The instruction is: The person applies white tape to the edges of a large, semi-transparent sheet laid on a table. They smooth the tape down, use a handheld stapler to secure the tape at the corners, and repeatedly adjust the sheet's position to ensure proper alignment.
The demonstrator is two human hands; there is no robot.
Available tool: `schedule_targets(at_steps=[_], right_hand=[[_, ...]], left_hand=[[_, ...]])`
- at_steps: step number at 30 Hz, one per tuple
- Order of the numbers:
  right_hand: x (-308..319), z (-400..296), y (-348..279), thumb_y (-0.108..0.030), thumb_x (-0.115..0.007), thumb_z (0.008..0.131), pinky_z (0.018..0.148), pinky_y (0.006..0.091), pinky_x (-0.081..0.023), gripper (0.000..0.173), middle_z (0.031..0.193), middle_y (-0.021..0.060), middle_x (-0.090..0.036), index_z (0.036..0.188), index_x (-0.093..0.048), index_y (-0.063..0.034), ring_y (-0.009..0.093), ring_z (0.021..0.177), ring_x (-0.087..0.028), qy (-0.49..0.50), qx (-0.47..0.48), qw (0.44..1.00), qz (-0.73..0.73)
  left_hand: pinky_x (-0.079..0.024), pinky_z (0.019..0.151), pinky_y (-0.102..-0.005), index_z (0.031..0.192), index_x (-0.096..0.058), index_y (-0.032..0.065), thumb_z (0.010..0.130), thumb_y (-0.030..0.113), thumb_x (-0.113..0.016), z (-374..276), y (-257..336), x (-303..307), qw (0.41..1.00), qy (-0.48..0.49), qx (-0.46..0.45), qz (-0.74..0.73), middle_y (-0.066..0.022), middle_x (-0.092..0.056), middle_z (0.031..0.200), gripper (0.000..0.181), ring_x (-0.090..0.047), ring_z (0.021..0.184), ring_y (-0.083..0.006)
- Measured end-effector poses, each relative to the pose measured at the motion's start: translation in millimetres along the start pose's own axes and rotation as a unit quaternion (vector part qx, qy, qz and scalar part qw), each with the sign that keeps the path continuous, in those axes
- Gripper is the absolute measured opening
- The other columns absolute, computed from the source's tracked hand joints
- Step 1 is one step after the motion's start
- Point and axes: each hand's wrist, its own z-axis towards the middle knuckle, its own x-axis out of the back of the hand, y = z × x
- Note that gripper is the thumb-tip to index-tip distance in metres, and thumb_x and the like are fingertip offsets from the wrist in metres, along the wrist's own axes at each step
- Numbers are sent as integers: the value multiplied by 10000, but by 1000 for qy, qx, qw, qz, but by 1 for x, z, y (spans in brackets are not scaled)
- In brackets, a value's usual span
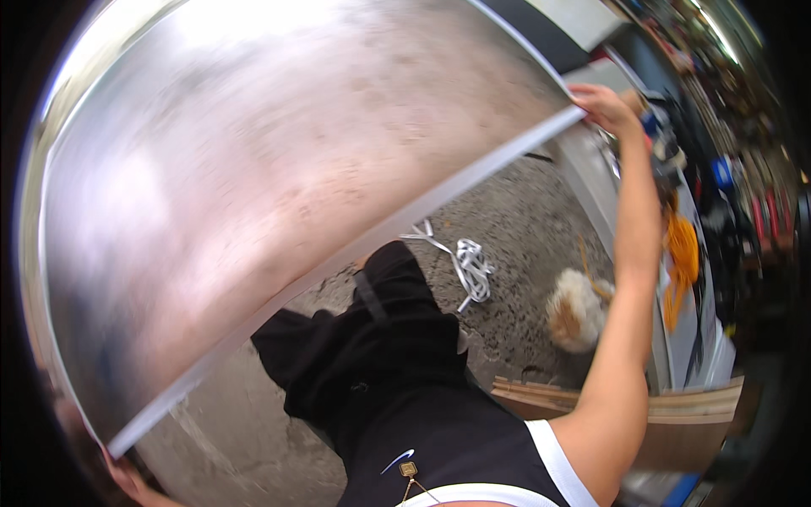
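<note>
A large flat panel spans the space before me. Its face is shiny and reflective, blurred by motion, and white edging runs along its rim. My right hand grips the panel's near right corner, with that arm stretched out. At the lower left, my left hand holds the near left corner; part of it is cut off by the dark picture rim. The panel is held above the concrete floor, its near edge slanting up from left to right in front of my legs.
A tangled white strap lies on the floor. Right of it is a small fluffy white-and-tan dog beside a yellow cord. Stacked wooden boards stand at my right. An orange cord bundle hangs near cluttered shelves.
</note>
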Motion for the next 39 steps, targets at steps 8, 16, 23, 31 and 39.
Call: schedule_targets(at_steps=[8,16,23,31,39], right_hand=[[-22,-34,-8,-73,-591,770,454,157,-438,350,784,-3,-603,1111,-523,-34,33,566,-531,70,-36,997,-10],[-28,-29,-17,-104,-650,694,475,194,-407,372,796,5,-587,1050,-557,-52,73,595,-513,118,-74,989,-47],[-27,-23,-24,-76,-648,704,517,217,-458,342,779,24,-575,1026,-538,-36,102,612,-536,104,-87,989,-65],[-23,-34,4,-125,-664,723,572,202,-451,377,818,23,-614,1072,-531,-73,71,693,-550,124,36,992,9],[-26,-42,4,-178,-673,732,571,178,-419,441,839,-10,-616,1135,-510,-105,45,751,-534,125,98,987,-20]], left_hand=[[-362,933,-300,1234,-415,-39,900,383,-418,17,84,-49,972,12,215,-99,-160,-489,1180,538,-480,1075,-235],[-365,933,-301,1231,-417,-41,904,362,-415,28,101,-65,952,12,253,-174,-159,-490,1178,519,-481,1071,-233],[-368,932,-302,1228,-419,-43,908,345,-412,30,106,-72,935,10,274,-227,-159,-490,1177,503,-483,1068,-232],[-371,932,-303,1224,-421,-46,912,325,-409,27,106,-75,903,10,303,-304,-159,-491,1175,485,-485,1065,-231],[-375,931,-303,1221,-424,-48,916,304,-406,28,100,-66,856,23,335,-392,-158,-491,1174,466,-487,1061,-230]])
